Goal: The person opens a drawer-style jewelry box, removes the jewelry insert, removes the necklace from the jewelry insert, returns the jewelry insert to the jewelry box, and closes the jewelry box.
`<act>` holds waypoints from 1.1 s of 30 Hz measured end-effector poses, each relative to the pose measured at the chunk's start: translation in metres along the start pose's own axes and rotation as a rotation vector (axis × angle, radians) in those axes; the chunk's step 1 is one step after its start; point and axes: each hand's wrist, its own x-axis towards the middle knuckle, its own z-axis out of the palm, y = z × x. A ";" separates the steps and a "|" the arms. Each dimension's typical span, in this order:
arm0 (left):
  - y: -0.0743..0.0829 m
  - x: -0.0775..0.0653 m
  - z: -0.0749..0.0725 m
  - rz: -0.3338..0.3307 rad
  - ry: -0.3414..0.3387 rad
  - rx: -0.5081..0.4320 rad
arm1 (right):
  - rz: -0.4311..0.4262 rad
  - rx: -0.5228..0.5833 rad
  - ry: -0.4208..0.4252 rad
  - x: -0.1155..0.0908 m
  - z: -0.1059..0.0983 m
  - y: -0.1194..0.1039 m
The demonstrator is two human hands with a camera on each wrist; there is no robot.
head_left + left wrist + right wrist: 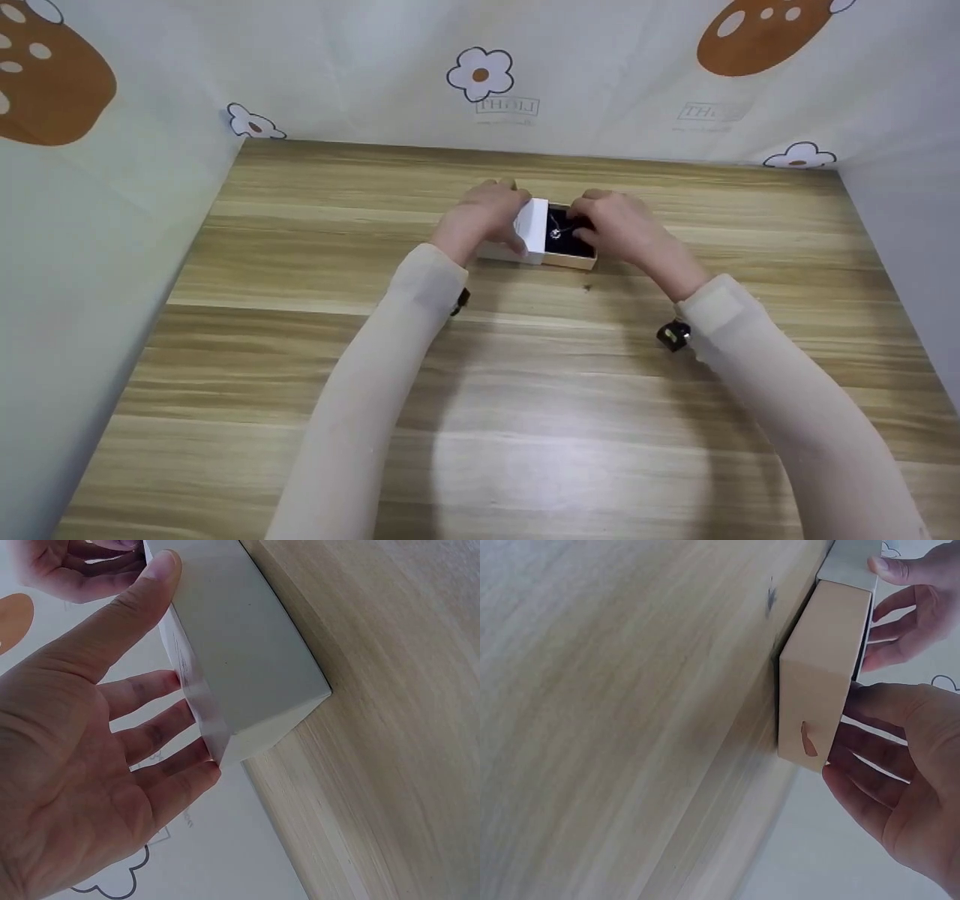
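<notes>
A slide-out jewelry box lies on the table, its white sleeve [534, 225] partly off a tan drawer [821, 652]. Inside the drawer is a black insert [564, 244], on which a necklace [555, 233] with a small shiny pendant rests. My left hand [487, 214] grips the sleeve, thumb along the near edge and fingers across toward the far edge. Over the drawer's right part, my right hand [615, 221] reaches in with thumb and index finger apart, touching the insert near the chain. Its fingertips are partly hidden in the right wrist view.
The box stands on a wood-grain table [360, 360] near its back edge. Behind rises a pale curtain [375, 75] with flower prints, and more pale sheeting borders both sides. A small dark mark [587, 287] shows on the table just in front of the drawer.
</notes>
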 end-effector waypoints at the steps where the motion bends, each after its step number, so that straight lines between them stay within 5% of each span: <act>1: 0.000 0.000 0.000 0.000 0.001 0.001 | -0.001 -0.004 -0.003 0.000 0.001 -0.001; 33: 0.001 -0.001 -0.002 0.011 0.015 -0.008 | -0.025 -0.081 -0.028 0.011 0.012 -0.009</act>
